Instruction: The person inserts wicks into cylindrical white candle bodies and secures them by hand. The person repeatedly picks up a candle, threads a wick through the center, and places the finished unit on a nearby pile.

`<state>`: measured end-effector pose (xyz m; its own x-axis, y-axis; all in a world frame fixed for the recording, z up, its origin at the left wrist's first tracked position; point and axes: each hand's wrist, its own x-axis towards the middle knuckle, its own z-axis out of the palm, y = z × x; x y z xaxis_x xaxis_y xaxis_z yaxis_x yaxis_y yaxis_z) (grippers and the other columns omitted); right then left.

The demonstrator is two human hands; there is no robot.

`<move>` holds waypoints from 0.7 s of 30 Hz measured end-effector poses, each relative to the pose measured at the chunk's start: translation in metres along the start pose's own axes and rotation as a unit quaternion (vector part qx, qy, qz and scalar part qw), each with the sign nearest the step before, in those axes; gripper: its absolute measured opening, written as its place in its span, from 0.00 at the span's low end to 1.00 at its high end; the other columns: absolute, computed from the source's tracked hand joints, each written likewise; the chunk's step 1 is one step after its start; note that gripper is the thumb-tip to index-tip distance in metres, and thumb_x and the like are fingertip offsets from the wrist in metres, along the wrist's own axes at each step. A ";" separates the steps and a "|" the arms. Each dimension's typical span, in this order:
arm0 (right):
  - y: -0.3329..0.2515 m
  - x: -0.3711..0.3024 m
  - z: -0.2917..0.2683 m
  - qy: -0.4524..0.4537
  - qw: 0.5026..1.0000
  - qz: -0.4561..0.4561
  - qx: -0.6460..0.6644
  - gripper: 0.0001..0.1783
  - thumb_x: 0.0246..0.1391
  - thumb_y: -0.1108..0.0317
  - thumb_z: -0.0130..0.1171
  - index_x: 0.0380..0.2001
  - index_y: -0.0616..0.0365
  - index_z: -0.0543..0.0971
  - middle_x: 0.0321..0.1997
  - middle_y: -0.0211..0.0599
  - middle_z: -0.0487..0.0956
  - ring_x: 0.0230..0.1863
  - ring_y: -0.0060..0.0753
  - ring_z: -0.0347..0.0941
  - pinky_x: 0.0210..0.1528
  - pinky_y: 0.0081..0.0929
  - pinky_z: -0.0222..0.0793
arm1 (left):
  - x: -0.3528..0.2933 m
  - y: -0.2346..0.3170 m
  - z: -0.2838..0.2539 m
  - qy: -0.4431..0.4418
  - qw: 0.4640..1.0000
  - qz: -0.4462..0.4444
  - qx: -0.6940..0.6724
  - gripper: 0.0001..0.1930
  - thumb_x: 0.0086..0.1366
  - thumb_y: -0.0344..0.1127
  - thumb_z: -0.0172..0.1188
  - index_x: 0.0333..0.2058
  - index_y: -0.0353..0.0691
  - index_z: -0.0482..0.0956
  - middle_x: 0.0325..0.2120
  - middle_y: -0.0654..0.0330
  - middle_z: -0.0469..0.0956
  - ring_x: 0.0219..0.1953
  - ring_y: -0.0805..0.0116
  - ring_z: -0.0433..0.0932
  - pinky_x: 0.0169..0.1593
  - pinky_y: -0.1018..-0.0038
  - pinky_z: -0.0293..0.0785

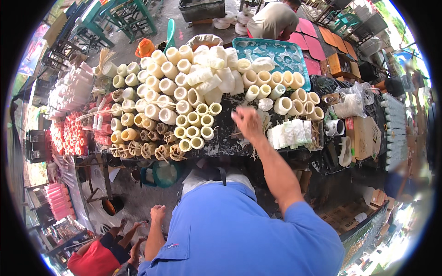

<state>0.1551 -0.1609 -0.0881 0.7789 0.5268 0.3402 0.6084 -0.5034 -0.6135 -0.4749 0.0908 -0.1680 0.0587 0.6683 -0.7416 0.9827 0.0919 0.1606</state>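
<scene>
My right hand (248,122) reaches over a bare patch of the dark table (224,131), fingers curled and a little blurred; whether they hold something I cannot tell. Just left of it stand pale yellow hollow cylinders (196,132), packed in rows with larger cream ones (167,86) behind. On its right lie a bundle of thin pale strips (264,120) and a block of white pieces (290,134). More hollow cylinders (282,105) stand beyond that block. Down by my left side hangs my left hand (158,212), fingers curled, away from the table; its palm is hidden.
A teal tray (301,60) with whitish residue lies at the table's back. Brown hollow pieces (162,152) line the front left edge. Cardboard boxes (363,138) stand at the right. One person (272,22) bends beyond the table; another in red (94,257) is at lower left.
</scene>
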 end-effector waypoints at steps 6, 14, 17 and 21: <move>0.044 0.131 0.106 -0.041 0.992 -0.081 -0.085 0.35 0.52 0.63 0.77 0.60 0.49 0.69 0.54 0.48 0.80 0.56 0.61 0.76 0.60 0.54 0.73 | -0.014 0.045 -0.027 0.052 0.993 0.067 -0.084 0.20 0.64 0.41 0.71 0.47 0.29 0.85 0.37 0.47 0.88 0.42 0.57 0.87 0.50 0.63 0.81; 0.021 0.121 0.106 0.053 0.998 -0.015 -0.008 0.13 0.57 0.70 0.71 0.41 0.56 0.78 0.44 0.46 0.83 0.49 0.60 0.79 0.52 0.55 0.73 | -0.111 0.247 -0.111 0.106 0.924 0.367 0.001 0.20 0.68 0.38 0.69 0.54 0.33 0.83 0.53 0.45 0.83 0.55 0.48 0.84 0.59 0.62 0.78; -0.014 0.122 0.041 0.064 0.997 0.039 0.021 0.12 0.58 0.73 0.70 0.42 0.59 0.78 0.48 0.50 0.85 0.47 0.62 0.82 0.50 0.52 0.78 | -0.136 0.308 -0.131 0.074 0.900 0.429 -0.029 0.19 0.68 0.34 0.69 0.55 0.33 0.82 0.51 0.48 0.84 0.53 0.53 0.85 0.58 0.63 0.80; -0.076 0.101 -0.062 0.087 0.996 0.002 0.022 0.12 0.58 0.73 0.74 0.43 0.61 0.81 0.58 0.51 0.86 0.54 0.55 0.85 0.54 0.45 0.82 | -0.161 0.394 -0.124 0.005 0.789 0.605 -0.111 0.24 0.64 0.33 0.75 0.57 0.37 0.83 0.55 0.48 0.83 0.55 0.52 0.84 0.60 0.62 0.79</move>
<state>0.1965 -0.1117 0.0373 0.7983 0.3958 0.4540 0.6010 -0.4733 -0.6441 -0.1191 0.1108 0.0956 0.9269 0.3723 0.0469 0.1541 -0.4916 0.8571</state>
